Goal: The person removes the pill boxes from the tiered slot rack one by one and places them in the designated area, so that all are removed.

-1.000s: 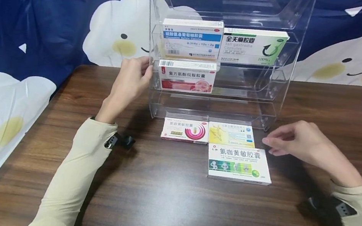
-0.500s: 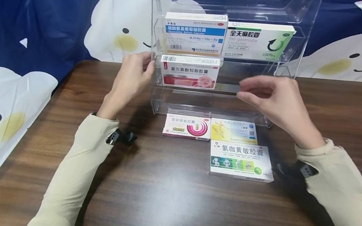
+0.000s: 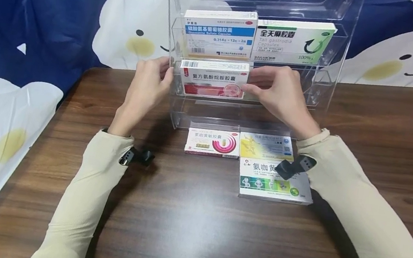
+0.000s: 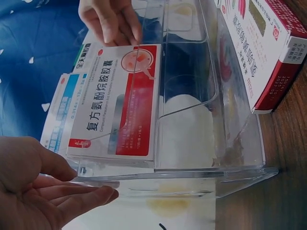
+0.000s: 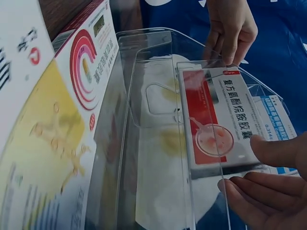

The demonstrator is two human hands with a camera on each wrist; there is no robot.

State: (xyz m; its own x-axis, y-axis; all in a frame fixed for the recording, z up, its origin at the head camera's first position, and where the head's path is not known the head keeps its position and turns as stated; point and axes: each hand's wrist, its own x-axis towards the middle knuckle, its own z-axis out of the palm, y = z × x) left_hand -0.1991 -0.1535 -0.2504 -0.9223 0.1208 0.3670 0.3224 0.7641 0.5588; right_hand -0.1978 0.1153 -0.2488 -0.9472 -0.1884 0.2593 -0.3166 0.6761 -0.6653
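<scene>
My left hand (image 3: 148, 83) grips the left side edge of a clear plastic display rack (image 3: 279, 121), thumb on one face and fingers on the other. On the rack's middle tier leans a red-and-white medicine box (image 3: 213, 79). My right hand (image 3: 281, 91) is at this box's right end. In the right wrist view, the right thumb overlaps the box's front while the fingers (image 5: 240, 196) lie spread past its end; firm contact cannot be made out. On the tier above stand a blue-and-white medicine box (image 3: 220, 34) and a green-and-white medicine box (image 3: 294, 42).
On the wooden table (image 3: 176, 230) before the rack lie a pink-and-white medicine box (image 3: 212, 142), a yellow-and-white medicine box (image 3: 263, 146) and a larger green-and-white medicine box (image 3: 273, 187), partly covered by the right wrist camera (image 3: 289, 169). A cloud-patterned curtain (image 3: 48, 14) hangs behind.
My right hand has moved up and left, from beside the boxes on the table to the end of the red-and-white box. The left hand keeps its hold on the rack.
</scene>
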